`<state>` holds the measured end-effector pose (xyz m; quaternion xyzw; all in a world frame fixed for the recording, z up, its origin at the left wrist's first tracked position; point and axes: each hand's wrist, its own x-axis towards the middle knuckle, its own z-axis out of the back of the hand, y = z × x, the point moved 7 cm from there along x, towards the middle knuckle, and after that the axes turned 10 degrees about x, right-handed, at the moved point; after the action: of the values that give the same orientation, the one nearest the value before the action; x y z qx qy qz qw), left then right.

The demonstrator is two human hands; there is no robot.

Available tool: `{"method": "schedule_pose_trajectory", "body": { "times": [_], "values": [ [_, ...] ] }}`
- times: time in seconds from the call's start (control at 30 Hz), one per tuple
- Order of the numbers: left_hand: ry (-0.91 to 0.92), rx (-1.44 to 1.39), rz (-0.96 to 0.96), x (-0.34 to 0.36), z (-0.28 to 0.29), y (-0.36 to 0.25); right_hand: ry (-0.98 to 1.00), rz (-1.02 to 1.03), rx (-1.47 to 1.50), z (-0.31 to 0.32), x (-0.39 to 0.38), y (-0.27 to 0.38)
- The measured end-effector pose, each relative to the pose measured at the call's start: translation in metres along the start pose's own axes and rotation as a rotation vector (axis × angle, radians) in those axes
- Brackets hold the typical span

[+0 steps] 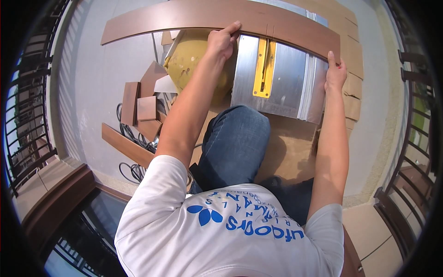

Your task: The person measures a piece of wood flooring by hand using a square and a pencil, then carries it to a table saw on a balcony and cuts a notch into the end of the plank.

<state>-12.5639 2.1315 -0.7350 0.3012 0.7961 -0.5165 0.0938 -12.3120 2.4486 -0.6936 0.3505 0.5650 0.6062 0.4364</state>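
A long brown plank (pixel 184 17) lies crosswise over the metal top of a table saw (pixel 288 81), its left part reaching well past the saw. My left hand (pixel 223 42) grips the plank's near edge around its middle, thumb on top and fingers underneath. At the right end, my right hand (pixel 336 74) holds the corner, thumb on the face. Two thin dark lines cross the plank near the saw's yellow insert (pixel 264 69). The slot in that insert runs toward the plank, which covers the saw's far part.
Left of the saw sits a dusty yellow container-like thing (pixel 187 57). Brown board offcuts (pixel 146 109) and a black cable (pixel 124 117) lie on the floor, beside a longer board (pixel 127 144). Cardboard (pixel 353 69) is spread under the saw. Dark railings (pixel 417 134) stand at both sides.
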Motion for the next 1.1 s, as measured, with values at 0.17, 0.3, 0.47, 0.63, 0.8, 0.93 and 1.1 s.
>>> {"method": "schedule_pose_trajectory", "body": {
  "times": [0.17,0.3,0.47,0.63,0.8,0.93,1.1],
  "values": [
    [0.008,0.026,0.008,-0.002,-0.010,0.001,-0.006,0.011,0.023,0.004,0.005,-0.003],
    [-0.036,-0.015,0.009,-0.004,-0.009,0.002,-0.003,0.019,0.022,0.009,0.010,-0.012],
    [0.010,0.020,-0.019,-0.008,-0.005,0.003,-0.010,0.004,0.017,0.011,0.007,-0.015],
    [0.007,0.053,-0.021,-0.017,-0.005,0.007,-0.009,0.049,0.056,0.021,0.005,-0.020],
    [0.008,0.030,-0.027,-0.022,0.003,0.012,0.020,0.027,0.069,0.017,-0.012,-0.010],
    [-0.001,0.017,-0.028,-0.029,0.004,0.014,0.006,0.019,0.062,0.021,-0.021,-0.007],
    [-0.014,0.042,-0.035,-0.035,0.008,0.015,-0.002,0.015,0.041,0.023,-0.029,-0.005]
  ]
}}
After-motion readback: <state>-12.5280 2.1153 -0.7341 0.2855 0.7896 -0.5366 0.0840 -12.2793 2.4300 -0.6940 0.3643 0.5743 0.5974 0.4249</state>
